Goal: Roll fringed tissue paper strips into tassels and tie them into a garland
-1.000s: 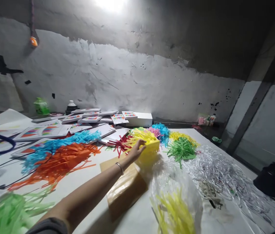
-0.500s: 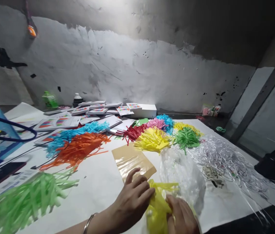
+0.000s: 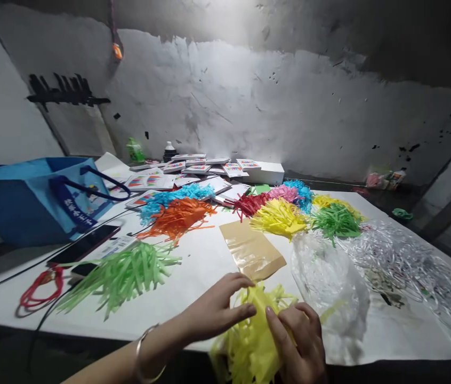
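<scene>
Near the table's front edge, both hands are on a yellow fringed paper tassel (image 3: 254,346). My left hand (image 3: 223,305), with a bracelet at the wrist, grips its upper left side, thumb in front and fingertips partly hidden at the top. My right hand (image 3: 300,336) pinches the right side with bent fingers, the index finger lying along the paper. Strips hang below and spread out behind the hands. Just beyond them lies a tan plastic-faced sheet (image 3: 251,250), and to the right a crumpled clear plastic bag (image 3: 329,288).
Light green (image 3: 125,277), orange (image 3: 179,218) and other coloured fringe bundles lie across the white-covered table. White strings (image 3: 405,266) are heaped at right. A blue bag (image 3: 21,197), a phone (image 3: 85,244) and a red cord (image 3: 41,290) are at left. Printed boxes (image 3: 197,168) are stacked behind.
The view has swung left, bringing in more of the blue bag and the red cord. The yellow paper is turned and its fringe is more spread; both hands have shifted their grip on it.
</scene>
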`<state>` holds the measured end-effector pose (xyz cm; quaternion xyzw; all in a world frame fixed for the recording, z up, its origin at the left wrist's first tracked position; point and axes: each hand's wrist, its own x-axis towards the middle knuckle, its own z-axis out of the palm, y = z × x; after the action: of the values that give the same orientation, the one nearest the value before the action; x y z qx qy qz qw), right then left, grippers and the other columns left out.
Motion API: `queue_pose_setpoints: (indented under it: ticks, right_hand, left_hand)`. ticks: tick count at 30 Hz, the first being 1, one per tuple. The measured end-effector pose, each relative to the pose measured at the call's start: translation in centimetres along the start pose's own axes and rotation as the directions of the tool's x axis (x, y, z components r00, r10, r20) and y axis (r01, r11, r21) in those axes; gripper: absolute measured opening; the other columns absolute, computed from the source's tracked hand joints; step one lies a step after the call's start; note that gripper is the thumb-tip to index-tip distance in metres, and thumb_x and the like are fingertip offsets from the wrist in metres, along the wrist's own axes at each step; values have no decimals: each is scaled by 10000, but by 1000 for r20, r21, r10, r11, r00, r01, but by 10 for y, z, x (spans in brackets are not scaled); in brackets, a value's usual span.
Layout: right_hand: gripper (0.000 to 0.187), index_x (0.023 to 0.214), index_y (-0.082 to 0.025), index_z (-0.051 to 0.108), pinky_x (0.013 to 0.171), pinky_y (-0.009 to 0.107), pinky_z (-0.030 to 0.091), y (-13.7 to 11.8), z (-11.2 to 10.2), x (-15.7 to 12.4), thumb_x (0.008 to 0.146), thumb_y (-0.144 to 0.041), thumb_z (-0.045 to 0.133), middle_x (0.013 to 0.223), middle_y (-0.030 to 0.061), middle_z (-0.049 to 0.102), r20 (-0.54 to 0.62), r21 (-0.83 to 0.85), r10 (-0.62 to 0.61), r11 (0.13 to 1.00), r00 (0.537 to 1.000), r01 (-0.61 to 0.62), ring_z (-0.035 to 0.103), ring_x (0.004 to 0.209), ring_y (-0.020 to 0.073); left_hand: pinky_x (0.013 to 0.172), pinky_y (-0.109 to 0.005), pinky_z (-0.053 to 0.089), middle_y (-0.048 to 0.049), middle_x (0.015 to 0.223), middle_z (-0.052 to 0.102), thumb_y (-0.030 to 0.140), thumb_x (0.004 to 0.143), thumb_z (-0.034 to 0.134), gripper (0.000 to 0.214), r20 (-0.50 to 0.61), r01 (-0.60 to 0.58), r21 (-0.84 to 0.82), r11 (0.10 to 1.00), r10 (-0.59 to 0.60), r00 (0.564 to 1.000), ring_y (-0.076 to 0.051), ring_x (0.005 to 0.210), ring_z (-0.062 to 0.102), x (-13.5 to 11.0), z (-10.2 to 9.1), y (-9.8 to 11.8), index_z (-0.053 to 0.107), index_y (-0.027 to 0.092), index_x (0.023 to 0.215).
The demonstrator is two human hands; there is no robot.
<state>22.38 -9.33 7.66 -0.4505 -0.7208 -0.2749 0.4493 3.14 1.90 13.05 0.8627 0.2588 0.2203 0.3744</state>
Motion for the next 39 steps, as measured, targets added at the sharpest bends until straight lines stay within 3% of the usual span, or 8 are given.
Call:
queue_pose_setpoints:
  ticks: [7, 13, 17, 20, 25, 31, 35, 39]
  right_hand:
    - [300, 1116, -49, 700, 910, 461, 419, -3, -15, -19, 1019, -76, 417, 850, 115, 705, 30, -64, -27, 998, 999, 29, 673, 855, 187]
    - [306, 1077, -66, 721, 926, 466, 396, 0, -24, -26, 1034, -107, 421, 826, 113, 725, -6, -96, -19, 995, 1000, 18, 697, 841, 178]
    - [339, 1010, -80, 732, 921, 415, 418, -8, -21, -15, 1042, -99, 395, 789, 77, 740, -70, -60, -110, 993, 991, 106, 707, 810, 145]
    - [352, 1045, -87, 731, 951, 432, 404, -9, -17, -16, 1050, -123, 381, 823, 85, 749, -111, -42, -90, 995, 990, 86, 710, 835, 160]
    - [333, 1248, -119, 663, 957, 473, 386, 0, -13, -36, 1038, -120, 404, 905, 99, 747, -33, -37, 18, 999, 999, -20, 705, 894, 200]
    - [346, 1332, -98, 595, 939, 463, 432, 14, 8, -40, 1010, -119, 471, 931, 103, 688, -1, 17, 38, 999, 999, -38, 667, 902, 200]
    - [283, 1228, -64, 641, 945, 445, 459, 33, 7, -34, 989, -104, 496, 918, 96, 671, 66, -31, -42, 999, 997, 44, 651, 883, 190]
    - [288, 1199, -37, 647, 944, 456, 456, 56, -6, -26, 1007, -116, 446, 940, 125, 664, 110, -152, -90, 983, 990, 107, 628, 923, 209]
  left_hand:
    - [673, -289, 497, -39, 769, 673, 284, 893, 440, 248, -50, 188, -56, 981, -191, 980, -193, 719, 613, 3, 4, -23, 646, 150, 866]
    - [1102, -504, 332, -195, 1346, 564, 322, 839, 553, 453, -303, 218, 88, 972, -183, 935, -340, 1264, 489, -22, -18, -35, 582, 145, 1255]
    - [1033, -389, 413, -111, 1238, 654, 520, 827, 683, 424, -5, 121, -210, 970, -124, 992, -295, 1165, 553, -11, -12, -13, 690, 191, 1095]
    - [769, -291, 494, -46, 826, 701, 665, 752, 717, 524, 244, 196, -472, 860, -87, 966, -216, 810, 611, 1, 0, -2, 721, 143, 805]
    - [735, -297, 498, -39, 744, 653, 764, 829, 530, 649, 229, 274, -659, 701, -160, 960, -182, 715, 600, -4, 32, -9, 683, 135, 797]
    - [969, -388, 452, -91, 901, 723, 619, 762, 685, 505, 437, 439, -898, 41, -43, 898, -277, 952, 662, -26, 90, -10, 741, 161, 967]
    - [784, -298, 492, -86, 908, 737, 368, 727, 781, 418, 411, 408, -911, -58, -74, 909, -200, 768, 660, -18, 107, -3, 731, 135, 1070]
    - [555, -184, 428, -101, 845, 745, 263, 642, 818, 508, 581, 574, -812, -111, -51, 812, -97, 559, 580, -5, 124, -3, 723, 58, 1098]
